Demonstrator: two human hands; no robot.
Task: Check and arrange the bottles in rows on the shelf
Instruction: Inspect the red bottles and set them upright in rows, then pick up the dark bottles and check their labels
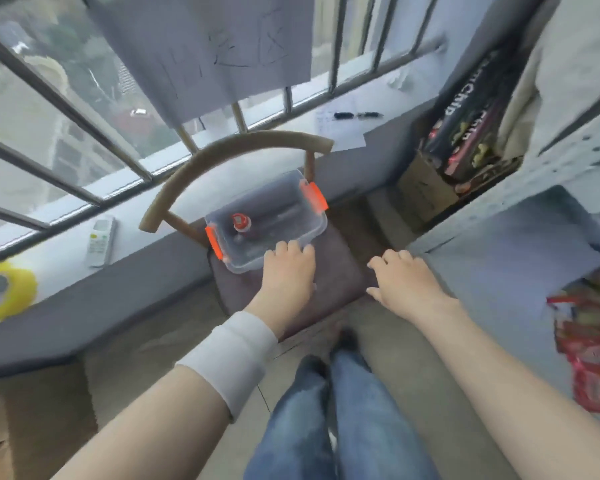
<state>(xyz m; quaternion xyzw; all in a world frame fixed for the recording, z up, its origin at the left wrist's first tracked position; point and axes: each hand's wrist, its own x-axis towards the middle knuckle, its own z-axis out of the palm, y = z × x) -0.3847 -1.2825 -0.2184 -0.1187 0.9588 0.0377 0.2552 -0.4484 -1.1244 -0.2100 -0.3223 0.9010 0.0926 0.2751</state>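
A clear plastic bin (312, 227) with orange latches stands on the seat of a chair (336, 271). Inside it, at the left, stands one small bottle (240, 224) with a red cap. My left hand (288, 271), with a white wristband on the forearm, reaches over the bin's near edge, its fingertips at the rim. My right hand (400, 282) hovers over the right edge of the chair seat, fingers spread and loosely bent, holding nothing. A grey shelf (499, 244) stands at the right.
A window sill runs behind the chair with a remote control (100, 240), a yellow tape roll (4, 294), paper and pens (357, 115). Red snack packs (589, 344) lie on the shelf at the right. Cardboard boxes (426, 188) stand at the back right.
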